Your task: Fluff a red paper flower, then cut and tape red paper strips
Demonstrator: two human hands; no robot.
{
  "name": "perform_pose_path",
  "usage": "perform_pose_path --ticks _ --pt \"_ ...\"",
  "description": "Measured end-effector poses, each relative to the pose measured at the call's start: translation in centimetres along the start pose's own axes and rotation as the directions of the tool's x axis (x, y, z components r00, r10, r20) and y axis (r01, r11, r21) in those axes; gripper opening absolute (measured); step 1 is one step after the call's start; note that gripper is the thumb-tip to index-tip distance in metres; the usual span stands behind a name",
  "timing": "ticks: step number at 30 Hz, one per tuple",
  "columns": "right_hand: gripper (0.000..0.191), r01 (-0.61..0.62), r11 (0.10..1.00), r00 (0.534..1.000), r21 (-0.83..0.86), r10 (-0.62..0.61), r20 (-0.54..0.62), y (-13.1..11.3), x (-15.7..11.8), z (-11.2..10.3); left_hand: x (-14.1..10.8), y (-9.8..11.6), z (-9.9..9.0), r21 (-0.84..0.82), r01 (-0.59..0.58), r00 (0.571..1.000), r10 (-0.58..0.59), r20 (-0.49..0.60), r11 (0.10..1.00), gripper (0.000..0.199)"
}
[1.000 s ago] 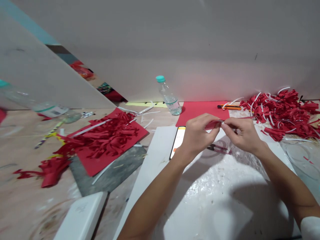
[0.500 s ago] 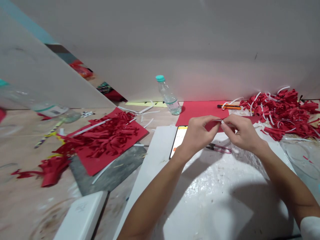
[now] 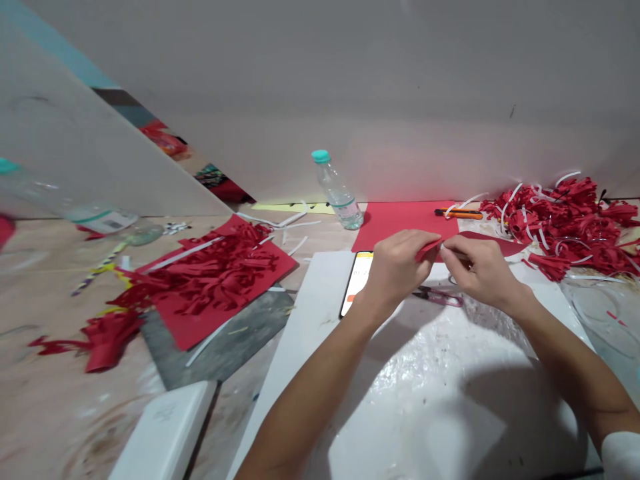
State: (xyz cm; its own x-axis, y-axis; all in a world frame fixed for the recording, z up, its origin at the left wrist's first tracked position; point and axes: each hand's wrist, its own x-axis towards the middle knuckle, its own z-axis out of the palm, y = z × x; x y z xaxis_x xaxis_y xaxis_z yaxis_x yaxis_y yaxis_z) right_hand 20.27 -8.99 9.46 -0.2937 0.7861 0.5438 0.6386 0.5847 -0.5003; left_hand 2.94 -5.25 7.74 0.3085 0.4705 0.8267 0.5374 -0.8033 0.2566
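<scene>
Over the far part of the white board (image 3: pixel 425 400), my left hand (image 3: pixel 400 263) and my right hand (image 3: pixel 475 270) meet fingertip to fingertip. Both are closed in a pinch on a red paper strip (image 3: pixel 493 245), whose longer end reaches out to the right behind my right hand. The fingers hide part of the strip. Below them lie pink-handled scissors (image 3: pixel 440 297), partly covered. A lit phone (image 3: pixel 356 283) is beside my left wrist. Behind my hands lies a flat red sheet (image 3: pixel 400 217), with an orange utility knife (image 3: pixel 459 214) at its right edge.
Fringed red paper pieces (image 3: pixel 565 227) with white ties are heaped at the right. More fringed paper (image 3: pixel 210 277) lies on a red sheet at the left. A water bottle (image 3: pixel 340 197) stands near the wall. A white box (image 3: pixel 165 427) sits front left.
My right hand has shifted slightly lower and turned. The strip's right end now shows wider and lower behind it. My left hand has barely moved.
</scene>
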Motion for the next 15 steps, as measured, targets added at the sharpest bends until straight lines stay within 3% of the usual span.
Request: perform_pose_path --ticks 6,15 --pt "0.022 0.036 0.997 0.999 -0.074 -0.037 0.000 0.22 -0.24 0.22 -0.18 -0.19 0.22 0.033 -0.026 1.000 0.026 0.002 0.999 0.014" --pt "0.025 0.112 0.946 0.993 -0.303 -0.122 -0.012 -0.31 -0.62 0.43 -0.40 0.00 0.09 0.083 0.020 0.998 -0.025 0.050 0.996 0.019"
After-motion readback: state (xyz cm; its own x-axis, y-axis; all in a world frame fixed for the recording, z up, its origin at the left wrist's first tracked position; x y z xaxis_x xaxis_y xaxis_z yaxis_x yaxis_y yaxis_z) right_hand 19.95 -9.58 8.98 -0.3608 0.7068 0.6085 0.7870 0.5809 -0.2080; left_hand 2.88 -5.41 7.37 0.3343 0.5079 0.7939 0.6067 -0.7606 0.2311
